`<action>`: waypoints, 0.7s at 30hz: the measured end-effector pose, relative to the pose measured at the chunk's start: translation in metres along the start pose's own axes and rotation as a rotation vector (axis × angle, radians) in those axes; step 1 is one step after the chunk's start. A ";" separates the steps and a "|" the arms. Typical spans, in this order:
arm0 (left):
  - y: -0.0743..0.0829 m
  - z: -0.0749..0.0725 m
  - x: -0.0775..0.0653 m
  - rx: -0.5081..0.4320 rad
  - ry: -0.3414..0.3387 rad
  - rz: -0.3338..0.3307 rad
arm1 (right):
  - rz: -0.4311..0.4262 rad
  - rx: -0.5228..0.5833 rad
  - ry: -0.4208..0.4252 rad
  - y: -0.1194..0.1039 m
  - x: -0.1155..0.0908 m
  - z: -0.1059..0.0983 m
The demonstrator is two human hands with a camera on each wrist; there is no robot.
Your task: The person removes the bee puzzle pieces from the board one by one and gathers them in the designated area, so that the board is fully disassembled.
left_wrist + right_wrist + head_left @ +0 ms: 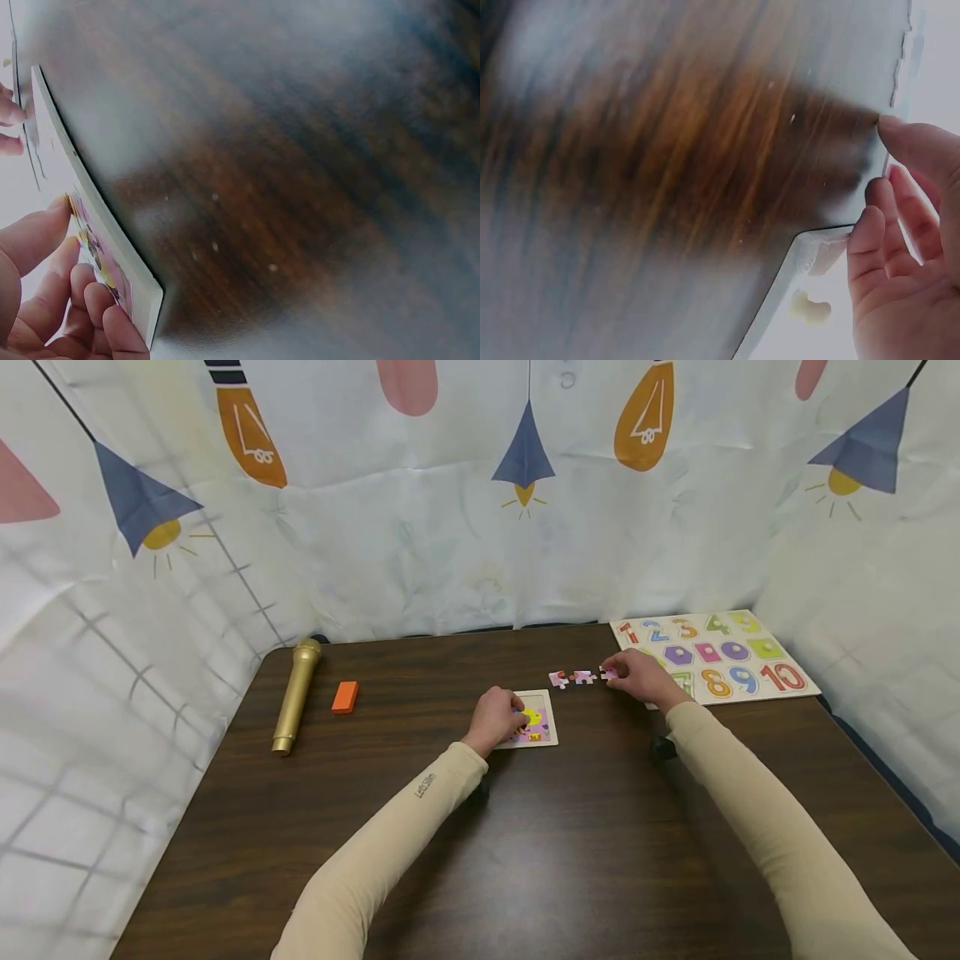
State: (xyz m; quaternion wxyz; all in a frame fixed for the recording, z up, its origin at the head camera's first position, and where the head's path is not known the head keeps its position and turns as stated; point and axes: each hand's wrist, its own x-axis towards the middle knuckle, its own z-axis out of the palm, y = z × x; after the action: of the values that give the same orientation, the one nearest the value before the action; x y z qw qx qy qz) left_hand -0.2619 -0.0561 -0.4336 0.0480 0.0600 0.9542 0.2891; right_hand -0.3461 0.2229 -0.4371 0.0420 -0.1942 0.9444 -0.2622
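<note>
My left hand (493, 718) is over the left part of a small wooden puzzle tray (551, 737). Its thumb and index finger pinch at a yellow jigsaw piece (532, 717) in the tray's purple and yellow picture, while the other fingertips rest low on the picture in the left wrist view. To the right, my right hand (637, 675) pinches a pink jigsaw piece (606, 673) at the tabletop, partly hidden by the fingers. Left of it in a row lie two more pieces, a middle piece (583, 677) and an end piece (558, 679).
A wooden number board (750, 697) lies at the back right, partly behind my right hand. On the left are a gold microphone (296, 697) and an orange block (345, 697). A printed curtain (450, 552) hangs along the table's back edge.
</note>
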 end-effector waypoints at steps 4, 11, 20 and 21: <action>-0.001 0.000 -0.001 0.002 0.006 0.008 | 0.004 -0.013 -0.038 0.001 0.001 -0.002; 0.000 -0.001 -0.001 -0.006 0.013 0.006 | 0.002 -0.021 -0.070 -0.004 0.002 -0.006; -0.001 0.000 0.000 0.006 0.016 0.012 | -0.033 -0.074 -0.078 -0.004 0.002 -0.005; -0.001 0.000 -0.001 0.006 0.015 0.012 | -0.035 -0.077 -0.077 -0.004 0.002 -0.005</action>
State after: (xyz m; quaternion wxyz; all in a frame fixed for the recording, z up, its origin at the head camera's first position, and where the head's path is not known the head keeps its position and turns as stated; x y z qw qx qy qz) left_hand -0.2614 -0.0569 -0.4337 0.0390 0.0635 0.9551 0.2867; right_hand -0.3475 0.2210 -0.4308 0.0662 -0.2221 0.9479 -0.2188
